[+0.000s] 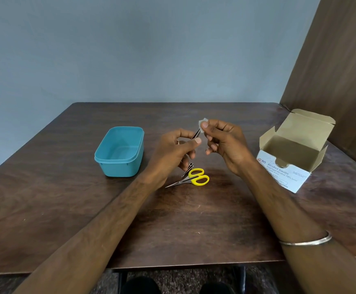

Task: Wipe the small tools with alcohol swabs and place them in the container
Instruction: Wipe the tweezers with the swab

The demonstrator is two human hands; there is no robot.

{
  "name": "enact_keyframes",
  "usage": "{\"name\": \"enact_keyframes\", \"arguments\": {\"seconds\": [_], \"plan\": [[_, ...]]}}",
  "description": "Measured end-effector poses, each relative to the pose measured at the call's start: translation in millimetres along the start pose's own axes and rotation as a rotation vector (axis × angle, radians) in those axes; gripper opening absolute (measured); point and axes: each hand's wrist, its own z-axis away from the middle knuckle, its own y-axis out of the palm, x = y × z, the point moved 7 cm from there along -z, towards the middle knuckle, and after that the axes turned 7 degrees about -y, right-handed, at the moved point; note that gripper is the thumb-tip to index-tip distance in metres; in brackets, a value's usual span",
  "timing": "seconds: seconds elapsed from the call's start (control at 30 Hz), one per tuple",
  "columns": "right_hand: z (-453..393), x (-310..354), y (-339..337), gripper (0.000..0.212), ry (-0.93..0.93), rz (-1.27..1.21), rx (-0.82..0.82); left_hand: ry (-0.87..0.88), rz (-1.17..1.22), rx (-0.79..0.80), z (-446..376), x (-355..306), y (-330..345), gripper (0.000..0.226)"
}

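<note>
Two hands met above the counter [194, 219]: your left hand [173, 153] pinched the tweezers [196, 134], long axis pointing up-right into the swab [202, 122] clamped by your right hand [226, 143] fingers [204, 124].

Dark wood table [66, 209], grey-blue wall [130, 49], brown panel [338, 71] right.

Teal container [119, 152], yellow-handled scissors [196, 177], white swab box [287, 158] on dark brown table [66, 198]
</note>
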Motion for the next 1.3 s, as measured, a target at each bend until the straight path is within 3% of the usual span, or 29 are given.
{"name": "enact_keyframes", "arguments": {"seconds": [0.47, 0.63, 0.87, 1.0, 1.17, 1.3], "plan": [[1.5, 2.2, -1.9, 0.01, 0.036, -0.101, -0.048, -0.031, 0.006, 0.071, 1.5, 0.0, 2.4, 0.022], [-1.6, -0.4, -6.2, 0.01, 0.029, -0.083, -0.078, -0.011, -0.112, -0.047, 0.7, 4.1, -0.5, 0.014], [-1.6, -2.7, -19.5, 0.011, 0.002, -0.008, -0.208, 0.023, -0.121, -0.14, 1.1, 1.9, -9.2, 0.017], [-1.1, -1.2, -22.2, 0.013, -0.025, 0.045, -0.245, 0.046, -0.142, -0.184, 1.1, -3.1, -11.5, 0.007], [-3.2, 1.8, -17.7, 0.029, -0.072, 0.111, -0.189, 0.118, -0.17, -0.29, 6.1, -9.9, -20.2, 0.006], [-2.4, 0.9, -13.9, 0.016, -0.057, 0.128, -0.162, 0.161, -0.226, -0.375, 14.6, -26.5, -32.4, 0.007]]}}
